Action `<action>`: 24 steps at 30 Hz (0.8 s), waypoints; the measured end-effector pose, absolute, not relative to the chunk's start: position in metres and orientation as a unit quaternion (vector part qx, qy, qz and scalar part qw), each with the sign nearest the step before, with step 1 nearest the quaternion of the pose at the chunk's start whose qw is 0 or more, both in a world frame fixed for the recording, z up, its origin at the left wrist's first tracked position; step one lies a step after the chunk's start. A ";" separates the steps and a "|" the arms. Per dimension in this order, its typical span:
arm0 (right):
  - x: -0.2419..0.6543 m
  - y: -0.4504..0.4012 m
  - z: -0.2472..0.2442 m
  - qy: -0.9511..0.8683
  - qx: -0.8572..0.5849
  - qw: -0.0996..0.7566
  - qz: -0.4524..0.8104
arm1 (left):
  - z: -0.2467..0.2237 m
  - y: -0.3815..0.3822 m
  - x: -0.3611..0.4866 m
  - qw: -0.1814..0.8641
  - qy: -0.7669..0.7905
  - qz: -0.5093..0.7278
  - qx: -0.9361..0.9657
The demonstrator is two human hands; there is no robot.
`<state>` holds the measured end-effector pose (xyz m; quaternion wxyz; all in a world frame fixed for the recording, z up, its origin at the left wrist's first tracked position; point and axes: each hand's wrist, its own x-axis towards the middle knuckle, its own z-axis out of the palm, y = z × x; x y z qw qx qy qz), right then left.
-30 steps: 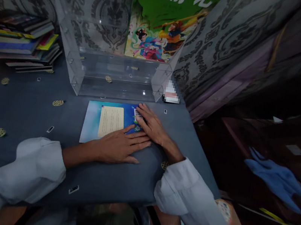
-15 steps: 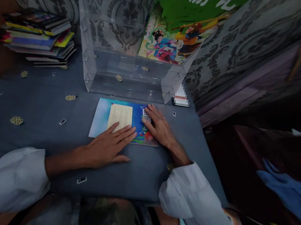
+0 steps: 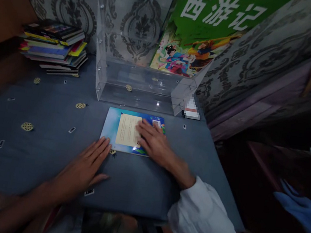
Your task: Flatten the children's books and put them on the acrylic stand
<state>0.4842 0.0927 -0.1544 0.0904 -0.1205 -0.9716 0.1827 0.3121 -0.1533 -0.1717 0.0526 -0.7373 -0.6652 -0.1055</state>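
A thin blue book [image 3: 111, 125] lies flat on the cloth-covered table, showing a cream text panel and what looks like a barcode label. My right hand [image 3: 155, 142] rests palm down across its right half, fingers stretched out over the edge of the panel. At the book's lower left corner, the fingertips of my left hand [image 3: 85, 166] touch the edge; that hand is flat with the thumb apart. Neither hand grips anything. Just behind the book stands a clear acrylic rack [image 3: 137, 100], with a green book [image 3: 213, 31] upright in its right part.
A stack of books [image 3: 54, 49] sits at the back left of the table. A blurred-out white item [image 3: 192, 108] stands by the rack's right foot. The table's right edge drops off toward a dark area with a blue cloth [image 3: 302, 210].
My left hand has slid left and toward me, from the book's middle to its lower left corner. My right hand has moved left over the cover, toward the cream panel. The view has shifted slightly.
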 end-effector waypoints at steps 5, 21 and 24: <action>0.447 0.045 -0.143 -0.964 0.025 0.068 0.254 | -0.178 -0.157 0.319 0.108 -0.676 -0.110 -0.721; 0.390 0.097 -0.158 -0.978 -0.056 0.056 0.193 | -0.177 -0.155 0.322 0.154 -0.684 -0.081 -0.708; 0.408 0.103 -0.160 -0.979 -0.086 0.063 0.175 | -0.177 -0.155 0.322 0.152 -0.684 -0.077 -0.710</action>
